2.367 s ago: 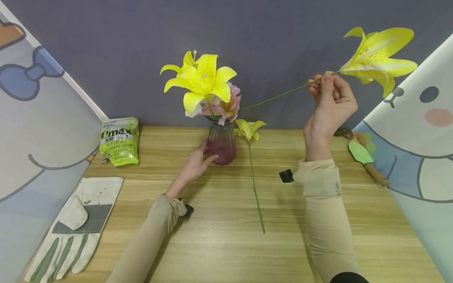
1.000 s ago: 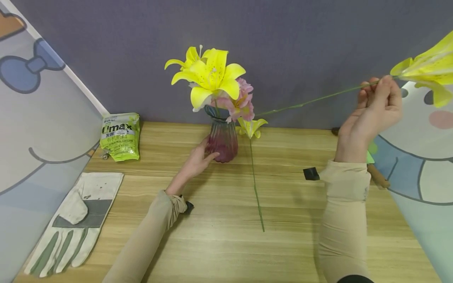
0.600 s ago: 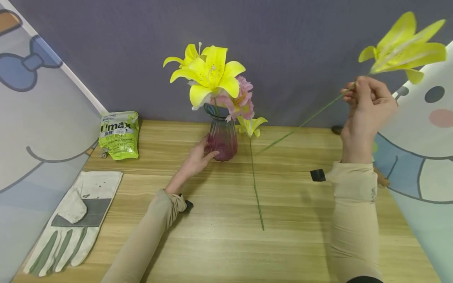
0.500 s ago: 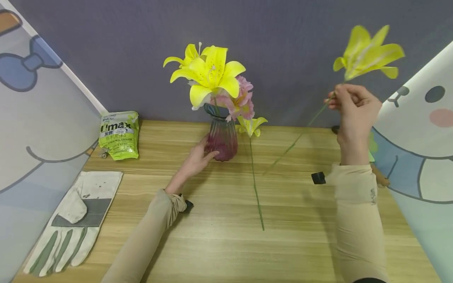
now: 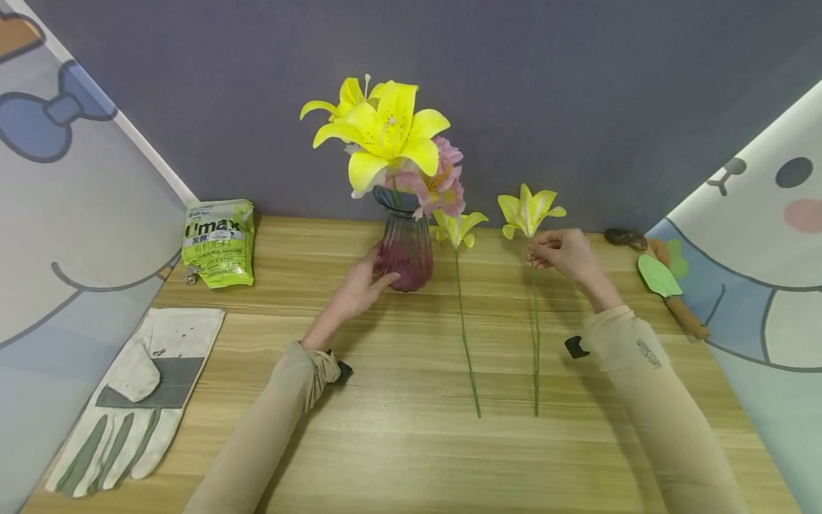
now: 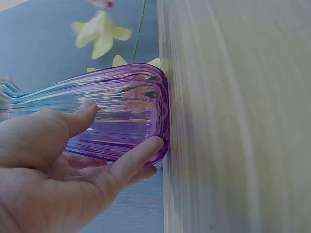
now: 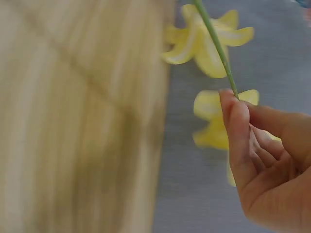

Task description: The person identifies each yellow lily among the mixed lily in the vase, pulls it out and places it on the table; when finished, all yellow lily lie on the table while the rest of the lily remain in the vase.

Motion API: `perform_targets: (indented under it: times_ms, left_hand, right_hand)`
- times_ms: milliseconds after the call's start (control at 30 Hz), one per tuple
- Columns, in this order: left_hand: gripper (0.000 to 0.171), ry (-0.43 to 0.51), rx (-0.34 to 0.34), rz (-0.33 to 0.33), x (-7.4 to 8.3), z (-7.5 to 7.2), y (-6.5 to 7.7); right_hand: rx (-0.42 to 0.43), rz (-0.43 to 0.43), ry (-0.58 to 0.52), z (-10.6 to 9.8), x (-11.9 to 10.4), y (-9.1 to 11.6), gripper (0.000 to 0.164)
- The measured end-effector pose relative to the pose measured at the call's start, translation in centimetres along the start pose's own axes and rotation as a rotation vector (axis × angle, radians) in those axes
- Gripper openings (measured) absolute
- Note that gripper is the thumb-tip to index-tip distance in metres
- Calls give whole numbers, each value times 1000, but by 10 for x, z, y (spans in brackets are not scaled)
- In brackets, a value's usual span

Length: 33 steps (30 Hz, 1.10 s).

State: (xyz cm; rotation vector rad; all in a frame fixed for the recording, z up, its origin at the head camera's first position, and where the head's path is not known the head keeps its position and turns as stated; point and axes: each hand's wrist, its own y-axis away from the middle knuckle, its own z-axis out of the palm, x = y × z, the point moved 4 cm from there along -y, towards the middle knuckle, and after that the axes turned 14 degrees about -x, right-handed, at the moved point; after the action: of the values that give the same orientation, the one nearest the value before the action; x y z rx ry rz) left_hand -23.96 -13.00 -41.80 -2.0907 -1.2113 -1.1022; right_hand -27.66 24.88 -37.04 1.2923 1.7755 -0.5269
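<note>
In the head view my left hand (image 5: 355,293) grips the lower part of a ribbed glass vase (image 5: 409,246), purple below and bluish above. Its fingers and thumb lie around the glass (image 6: 121,109) in the left wrist view. Yellow lilies (image 5: 388,132) and pink flowers (image 5: 433,182) stand in the vase. To its right, my right hand (image 5: 568,258) pinches an artificial yellow lily (image 5: 529,210) just below the bloom. The right wrist view shows the green stem (image 7: 217,43) between thumb and fingertips. Another yellow lily (image 5: 457,228) lies between vase and held flower, stem towards me.
A green fertilizer bag (image 5: 218,246) stands at the back left, above a white and grey work glove (image 5: 144,389). A small green trowel (image 5: 660,275) with a wooden handle lies by the right wall. A dark wall closes off the wooden table (image 5: 385,450) behind.
My right hand has drawn the yellow lily away from the vase and lowered it towards the table, its stem now pointing towards me beside the lying lily. My left hand has stayed on the vase.
</note>
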Motion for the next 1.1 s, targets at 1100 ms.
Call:
perform_targets:
  times_ms: [1100]
  left_hand:
    - [71,-6,-9,-24,3,0,2]
  right_hand:
    - [-129,43,54,18,21,-15,27]
